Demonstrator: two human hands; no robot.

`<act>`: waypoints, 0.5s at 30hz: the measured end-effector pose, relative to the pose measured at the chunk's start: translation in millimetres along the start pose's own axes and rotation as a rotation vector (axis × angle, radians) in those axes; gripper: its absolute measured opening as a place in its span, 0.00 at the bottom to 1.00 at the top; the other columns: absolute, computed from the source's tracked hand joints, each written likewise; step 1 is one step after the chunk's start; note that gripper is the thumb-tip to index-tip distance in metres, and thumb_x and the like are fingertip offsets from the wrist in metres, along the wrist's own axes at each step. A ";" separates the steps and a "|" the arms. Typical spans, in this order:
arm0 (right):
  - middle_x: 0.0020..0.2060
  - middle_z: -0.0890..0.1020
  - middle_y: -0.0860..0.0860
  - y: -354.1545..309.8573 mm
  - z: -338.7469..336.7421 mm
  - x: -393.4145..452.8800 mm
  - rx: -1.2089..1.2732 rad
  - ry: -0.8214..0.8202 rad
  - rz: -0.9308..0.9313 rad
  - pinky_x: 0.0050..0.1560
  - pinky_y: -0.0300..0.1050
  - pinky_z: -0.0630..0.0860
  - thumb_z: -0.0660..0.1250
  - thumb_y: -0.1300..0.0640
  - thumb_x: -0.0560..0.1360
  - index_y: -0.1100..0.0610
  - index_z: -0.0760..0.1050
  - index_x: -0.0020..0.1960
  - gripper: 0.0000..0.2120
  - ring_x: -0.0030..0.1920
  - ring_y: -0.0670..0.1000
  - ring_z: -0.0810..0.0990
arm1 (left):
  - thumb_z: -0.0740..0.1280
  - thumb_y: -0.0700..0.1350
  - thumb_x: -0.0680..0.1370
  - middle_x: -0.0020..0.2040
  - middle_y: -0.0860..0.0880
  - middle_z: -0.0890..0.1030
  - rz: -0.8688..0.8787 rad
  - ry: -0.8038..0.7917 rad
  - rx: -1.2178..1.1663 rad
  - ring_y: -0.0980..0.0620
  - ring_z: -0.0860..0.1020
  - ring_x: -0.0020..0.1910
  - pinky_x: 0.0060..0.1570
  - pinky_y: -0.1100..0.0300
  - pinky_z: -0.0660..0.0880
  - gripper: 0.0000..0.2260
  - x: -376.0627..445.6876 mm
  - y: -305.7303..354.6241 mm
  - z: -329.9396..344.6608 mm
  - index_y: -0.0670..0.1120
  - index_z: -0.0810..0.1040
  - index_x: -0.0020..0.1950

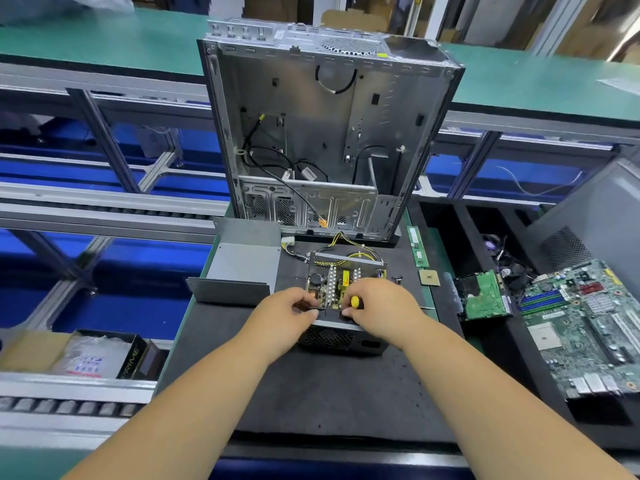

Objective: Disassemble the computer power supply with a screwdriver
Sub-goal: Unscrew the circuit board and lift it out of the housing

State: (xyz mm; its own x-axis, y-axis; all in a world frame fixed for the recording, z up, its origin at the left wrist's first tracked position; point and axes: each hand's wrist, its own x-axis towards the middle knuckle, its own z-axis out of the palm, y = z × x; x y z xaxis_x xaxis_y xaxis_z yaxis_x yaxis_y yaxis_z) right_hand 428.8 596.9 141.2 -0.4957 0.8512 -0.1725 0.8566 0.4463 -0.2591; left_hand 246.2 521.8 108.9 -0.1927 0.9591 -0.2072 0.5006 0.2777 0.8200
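Observation:
The opened power supply (341,336) sits on the black mat (311,393), its circuit board (332,284) and yellow-black cables exposed from above. Its grey metal cover (239,268) lies off to the left. My left hand (285,315) pinches the near top edge of the power supply housing. My right hand (379,306) grips a screwdriver with a yellow handle end (355,301), held over the same near edge; its tip is hidden by my fingers.
An empty computer case (322,133) stands open behind the power supply. To the right lie memory sticks (417,245), a CPU chip (429,277), a hard drive (483,296) and a motherboard (585,327). A cardboard box (104,355) sits at the left by roller conveyors.

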 end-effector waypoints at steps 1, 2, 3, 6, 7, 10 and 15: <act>0.46 0.77 0.41 0.7 0.9 -0.9 0.010 0.005 -0.002 0.44 0.44 0.75 0.69 0.46 0.76 0.41 0.74 0.41 0.06 0.47 0.49 0.76 | 0.71 0.47 0.75 0.38 0.62 0.79 -0.010 0.004 0.007 0.63 0.75 0.35 0.38 0.66 0.69 0.08 0.9 1.4 0.2 0.60 0.79 0.41; 0.46 0.78 0.41 1.3 1.9 -1.8 0.021 0.011 -0.005 0.44 0.44 0.75 0.69 0.47 0.76 0.41 0.75 0.42 0.05 0.48 0.49 0.76 | 0.71 0.47 0.76 0.38 0.61 0.79 -0.014 0.009 0.026 0.63 0.76 0.36 0.38 0.66 0.69 0.07 2.2 3.4 0.1 0.60 0.80 0.41; 0.48 0.78 0.41 1.5 2.7 -2.8 0.029 0.021 -0.011 0.44 0.44 0.75 0.69 0.47 0.76 0.41 0.76 0.43 0.04 0.49 0.49 0.77 | 0.71 0.46 0.76 0.39 0.61 0.80 -0.010 0.015 0.055 0.62 0.76 0.37 0.38 0.66 0.69 0.07 3.6 5.4 -0.2 0.59 0.80 0.41; 0.49 0.77 0.41 0.0 5.9 -6.0 0.040 0.072 -0.044 0.44 0.43 0.74 0.68 0.48 0.77 0.43 0.79 0.46 0.01 0.50 0.48 0.77 | 0.70 0.44 0.76 0.39 0.58 0.80 0.020 0.044 0.152 0.57 0.77 0.40 0.41 0.62 0.71 0.09 8.6 10.7 -2.1 0.58 0.79 0.39; 0.49 0.77 0.42 -0.8 7.3 -6.9 0.032 0.091 -0.058 0.43 0.43 0.73 0.68 0.48 0.77 0.44 0.79 0.47 0.02 0.50 0.49 0.77 | 0.70 0.44 0.76 0.38 0.57 0.80 0.031 0.050 0.182 0.56 0.77 0.40 0.41 0.61 0.72 0.10 9.6 12.1 -2.5 0.57 0.79 0.38; 0.50 0.78 0.43 -1.4 11.1 -8.6 0.007 0.138 -0.080 0.39 0.43 0.69 0.67 0.50 0.78 0.45 0.80 0.49 0.03 0.49 0.50 0.78 | 0.70 0.44 0.77 0.39 0.56 0.78 0.066 0.054 0.265 0.55 0.76 0.39 0.40 0.60 0.71 0.09 10.7 14.7 -1.6 0.57 0.78 0.40; 0.48 0.77 0.46 -5.3 11.8 -6.6 0.001 0.170 -0.147 0.38 0.43 0.68 0.66 0.51 0.78 0.49 0.80 0.48 0.04 0.47 0.52 0.78 | 0.69 0.43 0.77 0.39 0.56 0.77 0.057 0.103 0.245 0.56 0.75 0.39 0.38 0.61 0.68 0.08 9.1 8.9 -2.8 0.55 0.78 0.41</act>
State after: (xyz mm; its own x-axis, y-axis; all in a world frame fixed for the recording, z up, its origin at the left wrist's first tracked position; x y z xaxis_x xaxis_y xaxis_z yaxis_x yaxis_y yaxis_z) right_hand 425.8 585.6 132.5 -0.5838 0.8113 0.0297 0.7766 0.5688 -0.2708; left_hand 246.5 532.8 115.8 -0.2370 0.9665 -0.0986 0.7003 0.2403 0.6722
